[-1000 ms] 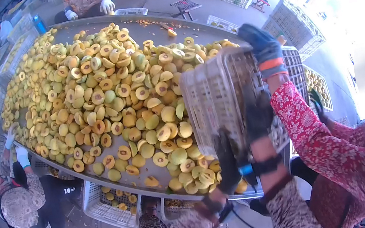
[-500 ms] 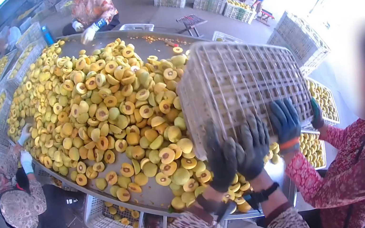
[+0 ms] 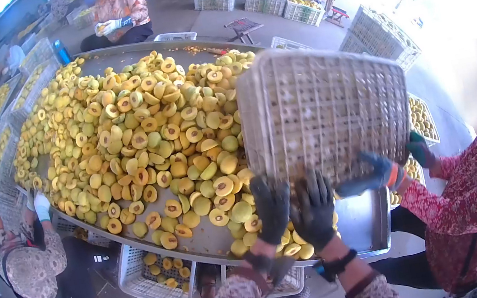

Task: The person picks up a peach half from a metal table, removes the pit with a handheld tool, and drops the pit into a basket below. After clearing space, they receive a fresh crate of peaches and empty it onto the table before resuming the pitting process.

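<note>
A grey plastic crate is tipped over the metal table, its lattice base facing me. My left hand, in a dark glove, lies at the crate's lower left corner with fingers stretched upward. Beside it, my gloved right hand has its fingers spread flat against the lower edge. Neither hand is wrapped round the crate. Halved yellow fruits, some with brown pits, are heaped left of the crate and under my wrists. The crate's opening is hidden.
A co-worker in a red patterned top has gloved hands at the crate's right side. Another person works at the table's left. A white basket with fruit stands below the table rim. Stacked crates stand behind.
The crate has tipped further, showing more of its base, and my fingers have straightened against it. The co-worker's near hand has moved lower along the crate. More bare table shows at right.
</note>
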### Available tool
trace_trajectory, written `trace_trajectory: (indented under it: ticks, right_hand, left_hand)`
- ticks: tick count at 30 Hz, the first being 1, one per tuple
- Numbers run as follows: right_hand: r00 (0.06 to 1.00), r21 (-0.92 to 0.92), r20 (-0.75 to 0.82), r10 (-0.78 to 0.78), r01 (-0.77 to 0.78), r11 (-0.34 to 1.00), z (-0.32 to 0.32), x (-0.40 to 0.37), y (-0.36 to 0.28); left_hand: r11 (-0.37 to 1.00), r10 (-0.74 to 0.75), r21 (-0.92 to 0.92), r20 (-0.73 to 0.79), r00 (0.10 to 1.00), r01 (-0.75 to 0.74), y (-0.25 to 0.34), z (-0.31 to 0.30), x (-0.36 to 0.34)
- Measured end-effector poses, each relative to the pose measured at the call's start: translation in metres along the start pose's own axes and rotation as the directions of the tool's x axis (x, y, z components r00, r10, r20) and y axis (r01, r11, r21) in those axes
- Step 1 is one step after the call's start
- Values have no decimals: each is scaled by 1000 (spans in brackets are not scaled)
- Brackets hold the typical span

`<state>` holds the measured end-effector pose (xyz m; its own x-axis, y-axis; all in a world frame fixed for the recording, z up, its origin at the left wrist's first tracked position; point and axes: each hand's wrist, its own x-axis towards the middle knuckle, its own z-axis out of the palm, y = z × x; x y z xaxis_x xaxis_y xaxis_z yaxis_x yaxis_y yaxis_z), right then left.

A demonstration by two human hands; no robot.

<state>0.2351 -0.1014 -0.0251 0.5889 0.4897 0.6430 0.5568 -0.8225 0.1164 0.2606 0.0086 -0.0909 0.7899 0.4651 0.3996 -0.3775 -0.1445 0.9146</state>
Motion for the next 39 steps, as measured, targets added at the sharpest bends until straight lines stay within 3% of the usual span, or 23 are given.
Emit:
trace_trajectory:
  ticks: [2, 4, 5, 7, 10, 12, 13, 14, 15, 17, 19, 23, 24, 25, 27, 29, 30, 31, 33, 34, 35, 37, 39]
  right_hand:
    - [976, 67, 190, 111, -125, 990, -30, -61, -19]
    - [939, 245, 274, 208, -277, 929, -48, -120, -23]
    - [883, 387, 230, 409, -468, 794, -41, -160, -24]
    - [552, 445, 383, 741, -813, 375, -49, -207, -16]
    - [325, 496, 571, 754, -868, -1, -38, -228, 14]
    - [437, 398, 613, 658, -891, 220, -10, -242, 36]
    - [690, 176, 539, 482, -652, 737, 9, -255, 44]
    - [824, -62, 483, 295, -304, 951, 16, -262, 43]
    - [897, -211, 411, 163, -80, 974, 18, -263, 37]
    - [868, -211, 444, 223, -140, 967, -1, -275, 32]
    - [677, -229, 595, 433, -373, 899, 17, -337, 68]
    - [647, -498, 590, 483, -179, 848, 2, -250, 42]
    - [671, 183, 289, 682, -739, 649, 1, -223, 37]
    - [401, 848, 168, 901, -525, 75, -1, -195, 31]
    - [323, 909, 268, 908, -397, -126, -46, -106, 6]
    - [551, 837, 55, 833, -480, 262, -81, -63, -8]
    - [417, 834, 24, 909, -510, 211, -83, -63, -2]
    - [407, 835, 15, 913, -507, 212, -90, -69, 1]
    - [431, 680, -183, 884, -594, 430, -99, -89, 6]
    - [610, 461, -289, 738, -587, 665, -99, -100, 13]
    - [594, 470, -303, 745, -587, 659, -91, -106, 20]
    - [508, 557, -413, 756, -516, 651, -84, -102, 26]
    - [511, 486, -434, 742, -560, 671, -95, -78, 32]
  left_hand:
    - [983, -163, -63, 150, 975, 174, 24, -18, -57]
    - [996, -71, -45, 165, 984, 80, 19, -27, -105]
    - [998, -56, 1, 191, 980, 57, 24, -31, -117]
    - [999, -37, 47, 234, 972, 26, 16, -31, -139]
    - [984, -40, 177, 332, 943, -21, 19, -34, -163]
    - [967, -96, 255, 372, 923, -2, 22, -35, -167]
    - [965, -101, 261, 374, 922, -1, 21, -36, -171]
    - [975, -108, 219, 370, 923, 27, 18, -35, -176]
    - [983, -118, 174, 364, 924, 57, 16, -36, -177]
    - [978, -159, 187, 407, 899, 89, 6, -36, -179]
    - [974, -191, 195, 448, 874, 113, 6, -35, -178]
    - [993, -113, 82, 416, 902, 86, 19, -32, -158]
    - [997, -69, -3, 360, 930, 75, 27, -31, -148]
    - [997, -74, -6, 364, 929, 81, 33, -29, -135]
    - [988, -92, -91, 310, 946, 126, 50, -18, -102]
    - [984, -19, -176, 100, 995, 37, 67, 5, -56]
    - [987, -50, -144, 113, 992, 66, 73, 11, -31]
    - [990, -74, -113, 109, 991, 87, 82, 15, -4]
    - [889, -187, -355, 298, 936, 291, 112, 2, 49]
    - [925, -143, -296, 312, 939, 239, 125, -2, 59]
    - [930, -126, -290, 324, 938, 226, 134, -2, 61]
    - [902, 408, 48, 226, 884, -429, 143, -1, 48]
    - [934, 296, 83, 360, 885, -347, 147, 6, 49]
